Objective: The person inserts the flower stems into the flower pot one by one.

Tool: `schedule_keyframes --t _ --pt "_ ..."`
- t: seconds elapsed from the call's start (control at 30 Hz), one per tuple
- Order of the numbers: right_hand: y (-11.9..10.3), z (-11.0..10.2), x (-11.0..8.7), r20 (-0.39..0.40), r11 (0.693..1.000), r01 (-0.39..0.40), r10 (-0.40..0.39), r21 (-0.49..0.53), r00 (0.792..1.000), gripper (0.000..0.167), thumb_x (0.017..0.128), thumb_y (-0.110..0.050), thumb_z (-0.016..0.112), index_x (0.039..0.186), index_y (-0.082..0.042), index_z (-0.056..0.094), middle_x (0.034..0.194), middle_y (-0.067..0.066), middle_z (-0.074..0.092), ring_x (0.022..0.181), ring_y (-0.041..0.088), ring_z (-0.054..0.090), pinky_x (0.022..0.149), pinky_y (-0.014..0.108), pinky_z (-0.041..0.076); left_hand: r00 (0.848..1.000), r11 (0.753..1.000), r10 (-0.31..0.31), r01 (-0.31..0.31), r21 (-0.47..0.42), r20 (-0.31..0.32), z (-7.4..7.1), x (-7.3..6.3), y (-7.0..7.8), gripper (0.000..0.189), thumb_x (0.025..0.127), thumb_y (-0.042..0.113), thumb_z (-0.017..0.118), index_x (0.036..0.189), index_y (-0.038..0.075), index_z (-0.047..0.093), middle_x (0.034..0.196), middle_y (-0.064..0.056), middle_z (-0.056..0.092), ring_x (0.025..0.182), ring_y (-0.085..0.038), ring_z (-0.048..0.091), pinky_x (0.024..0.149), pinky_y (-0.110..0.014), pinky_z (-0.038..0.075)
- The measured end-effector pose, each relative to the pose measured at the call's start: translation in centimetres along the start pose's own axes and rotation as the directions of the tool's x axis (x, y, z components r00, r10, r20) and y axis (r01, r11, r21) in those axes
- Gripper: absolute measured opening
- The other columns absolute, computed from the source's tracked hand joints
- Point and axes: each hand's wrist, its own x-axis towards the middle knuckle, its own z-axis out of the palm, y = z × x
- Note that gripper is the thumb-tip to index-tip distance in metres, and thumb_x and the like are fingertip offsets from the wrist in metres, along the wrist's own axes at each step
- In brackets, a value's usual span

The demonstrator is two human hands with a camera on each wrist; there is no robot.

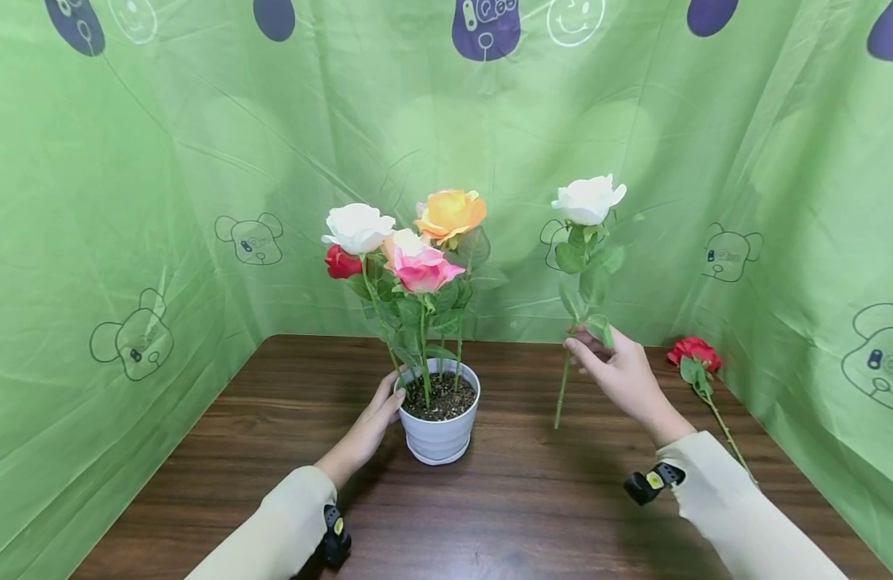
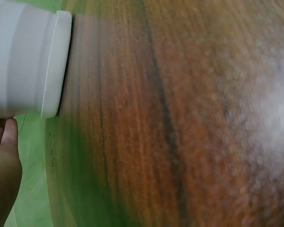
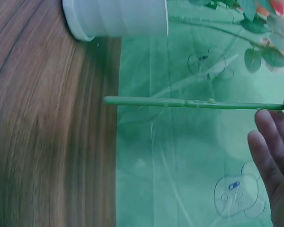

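A white rose (image 1: 588, 201) stands upright in the air, its green stem (image 3: 189, 102) pinched between the thumb and fingers of my right hand (image 1: 620, 374). The stem's lower end points down over the table, to the right of a white flowerpot (image 1: 438, 439). Against the pot's left side, near the rim, rests my left hand (image 1: 370, 419), its fingers fairly straight. Dark soil (image 1: 441, 399) fills the pot. Planted there are another white rose (image 1: 359, 229), an orange rose (image 1: 452, 216), a pink rose (image 1: 426, 268) and a red rose (image 1: 343, 262).
Another red rose (image 1: 695, 353) lies on the right side of the brown wooden table (image 1: 533, 515), its stem pointing toward the front. Green cloth (image 1: 388, 105) with printed bear figures hangs behind the table and along both sides.
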Motion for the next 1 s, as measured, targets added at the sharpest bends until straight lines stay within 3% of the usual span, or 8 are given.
schedule_keyframes --t 0.63,0.7,0.9,1.0 --pt "-3.9 3.8 1.8 -0.030 0.980 0.085 -0.081 0.182 0.996 0.020 0.098 0.000 0.061 0.117 0.006 0.062 0.101 0.019 0.070 0.083 0.038 0.067 0.067 0.037 0.059 1.000 1.000 0.002 -0.002 -0.003 -0.002 0.0 0.0 -0.1 0.050 0.111 0.031 0.033 0.158 0.016 0.023 0.162 -0.016 0.022 0.146 -0.032 0.023 0.113 -0.058 0.028" --pt "-4.3 4.2 2.0 -0.041 0.975 0.095 -0.088 0.201 0.995 0.020 0.098 0.000 0.061 0.117 0.006 0.062 0.102 0.019 0.070 0.083 0.036 0.068 0.067 0.038 0.059 1.000 1.000 0.003 -0.003 -0.002 0.000 0.0 0.0 -0.1 0.050 0.111 0.031 0.033 0.158 0.016 0.023 0.162 -0.016 0.022 0.146 -0.032 0.023 0.113 -0.058 0.028" --pt "-5.3 5.6 2.7 -0.063 0.958 0.124 -0.112 0.259 0.992 0.019 0.098 0.002 0.060 0.117 0.007 0.061 0.107 0.024 0.068 0.087 0.013 0.069 0.068 0.034 0.059 1.000 1.000 0.006 -0.006 0.001 0.006 0.0 0.0 -0.1 0.050 0.111 0.031 0.033 0.158 0.016 0.022 0.162 -0.016 0.022 0.146 -0.031 0.023 0.113 -0.057 0.029" --pt "-5.6 6.2 2.9 -0.054 0.950 0.128 -0.118 0.286 0.992 0.019 0.099 0.003 0.059 0.117 0.007 0.060 0.107 0.024 0.068 0.089 0.011 0.069 0.068 0.031 0.059 1.000 1.000 0.003 -0.003 0.004 0.006 -0.1 0.0 -0.1 0.050 0.111 0.031 0.033 0.158 0.016 0.022 0.162 -0.016 0.022 0.146 -0.031 0.023 0.113 -0.057 0.029"
